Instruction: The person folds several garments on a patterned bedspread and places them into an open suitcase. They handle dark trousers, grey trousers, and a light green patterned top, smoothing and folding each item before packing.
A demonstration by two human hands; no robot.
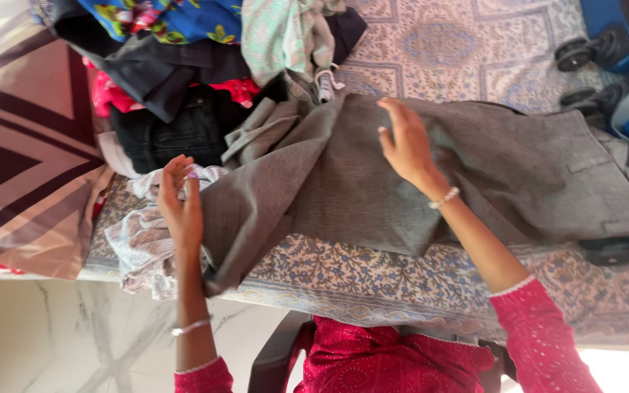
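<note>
From my seat I see the grey trousers spread across the bed's printed bedsheet, with both hands on them. The right hand lies flat on the upper middle of the cloth, fingers stretched out and slightly spread, palm down, gripping nothing. Beyond those fingertips the grey cloth runs on toward a pile of clothes.

The left hand is at the folded edge of the trousers, its fingers curled loosely upward. They touch the edge, but I cannot tell whether they pinch it. Just under and beside that hand a crumpled pale printed cloth hangs over the bed's edge. Past the left fingertips lies a black garment, touching the grey cloth's bunched end.

No box or basket shows. The pile simply sits on the bed, and in it I make out a blue flowered cloth, a mint-green piece, something bright pink and dark garments heaped together.

Well away from the right hand's wrist side, the trousers' waistband reaches toward a blue wheeled suitcase at the bed's far corner. A brown and cream striped cushion lies outward of the left hand.
</note>
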